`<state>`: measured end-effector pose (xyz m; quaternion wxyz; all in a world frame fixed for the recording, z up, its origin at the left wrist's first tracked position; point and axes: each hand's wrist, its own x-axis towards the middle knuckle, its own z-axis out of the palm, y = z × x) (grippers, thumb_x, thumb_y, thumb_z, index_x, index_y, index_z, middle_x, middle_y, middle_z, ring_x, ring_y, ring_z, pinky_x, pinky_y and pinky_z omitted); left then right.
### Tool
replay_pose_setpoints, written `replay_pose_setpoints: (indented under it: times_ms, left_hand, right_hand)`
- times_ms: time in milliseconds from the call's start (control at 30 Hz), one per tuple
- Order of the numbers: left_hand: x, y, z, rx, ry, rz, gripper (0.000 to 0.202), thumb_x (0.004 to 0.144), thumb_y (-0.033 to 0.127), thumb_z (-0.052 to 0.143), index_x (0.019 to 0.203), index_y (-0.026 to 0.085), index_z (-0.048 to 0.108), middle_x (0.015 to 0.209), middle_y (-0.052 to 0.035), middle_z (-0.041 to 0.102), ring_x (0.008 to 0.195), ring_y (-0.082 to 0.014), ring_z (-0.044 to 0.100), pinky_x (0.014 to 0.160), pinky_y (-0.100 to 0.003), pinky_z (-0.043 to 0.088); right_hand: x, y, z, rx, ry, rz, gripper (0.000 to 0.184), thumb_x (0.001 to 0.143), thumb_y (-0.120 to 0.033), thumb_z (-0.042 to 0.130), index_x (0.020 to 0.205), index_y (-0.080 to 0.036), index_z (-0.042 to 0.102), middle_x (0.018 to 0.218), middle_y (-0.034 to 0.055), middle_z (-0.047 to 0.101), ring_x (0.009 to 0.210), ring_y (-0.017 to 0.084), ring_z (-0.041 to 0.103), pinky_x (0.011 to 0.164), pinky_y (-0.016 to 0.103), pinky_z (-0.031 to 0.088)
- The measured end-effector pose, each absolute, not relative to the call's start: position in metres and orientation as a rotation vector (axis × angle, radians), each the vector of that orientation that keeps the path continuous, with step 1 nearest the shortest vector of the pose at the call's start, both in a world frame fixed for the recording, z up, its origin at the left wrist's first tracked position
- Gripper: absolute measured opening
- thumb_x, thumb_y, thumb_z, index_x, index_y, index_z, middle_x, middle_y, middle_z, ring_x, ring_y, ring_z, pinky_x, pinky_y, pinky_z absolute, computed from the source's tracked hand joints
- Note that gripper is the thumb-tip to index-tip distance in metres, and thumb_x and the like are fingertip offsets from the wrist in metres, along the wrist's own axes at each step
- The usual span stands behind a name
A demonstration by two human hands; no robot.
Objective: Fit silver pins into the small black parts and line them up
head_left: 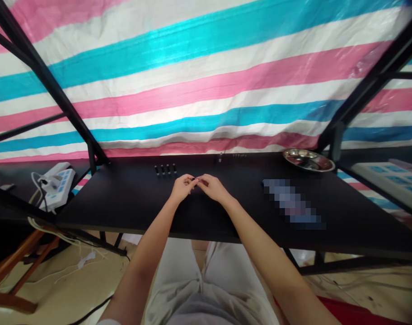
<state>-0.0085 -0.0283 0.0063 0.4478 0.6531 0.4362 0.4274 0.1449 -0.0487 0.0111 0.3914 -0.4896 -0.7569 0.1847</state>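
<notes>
My left hand (182, 188) and my right hand (213, 187) meet over the middle of the black table (131, 198). Thumbs and fingertips are pinched together, the two hands touching. A small dark piece may be between them, but the fingers hide most of it. Just beyond my left hand, several short black cylinders with pale ends (168, 169) stand in a row. Farther back lies a small clear or silvery piece (220, 157), and to its right runs a line of several tiny pieces (240, 155), too small to name.
A round shiny metal dish (308, 160) rests at the back right. Nearer me is a blurred-out bluish object (290, 201). White power strips (60, 186) with cables sit off the left side. Black frame posts (341, 108) rise at both ends before a striped plastic sheet (192, 90).
</notes>
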Motion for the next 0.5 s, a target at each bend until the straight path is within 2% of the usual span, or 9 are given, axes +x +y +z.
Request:
replay_pose_setpoints:
  times_ms: [133,300,500]
  left_hand:
    - [-0.0087,-0.0283,0.0045,1.632,1.038,1.06,0.031,0.072,0.043,0.06,0.081,0.014,0.054,0.055,0.004,0.052,0.037,-0.0039,0.042,0.037,-0.017,0.032]
    - [-0.0089,-0.0314,0.0069,1.657,1.016,1.049,0.029,0.077,0.044,0.052,0.078,0.015,0.053,0.052,0.0051,0.048,0.036,-0.0038,0.039,0.036,-0.017,0.03]
    - [-0.0093,-0.0313,0.0058,1.656,1.004,1.022,0.027,0.075,0.042,0.056,0.078,0.015,0.052,0.052,0.0056,0.047,0.038,-0.0044,0.039,0.038,-0.018,0.031]
  right_hand:
    - [0.1455,-0.0485,0.0118,-1.276,-1.982,0.474,0.016,0.079,-0.027,0.052,0.068,-0.018,0.059,0.064,-0.0001,0.052,0.058,0.011,0.045,0.058,0.024,0.036]
    - [0.1445,-0.0485,0.0115,-1.272,-2.014,0.473,0.021,0.077,-0.029,0.055,0.059,-0.018,0.053,0.061,-0.0015,0.05,0.058,0.011,0.045,0.057,0.024,0.034]
    - [0.1448,-0.0487,0.0113,-1.283,-2.01,0.505,0.017,0.076,-0.027,0.055,0.062,-0.018,0.056,0.061,-0.0013,0.052,0.057,0.011,0.045,0.057,0.023,0.034]
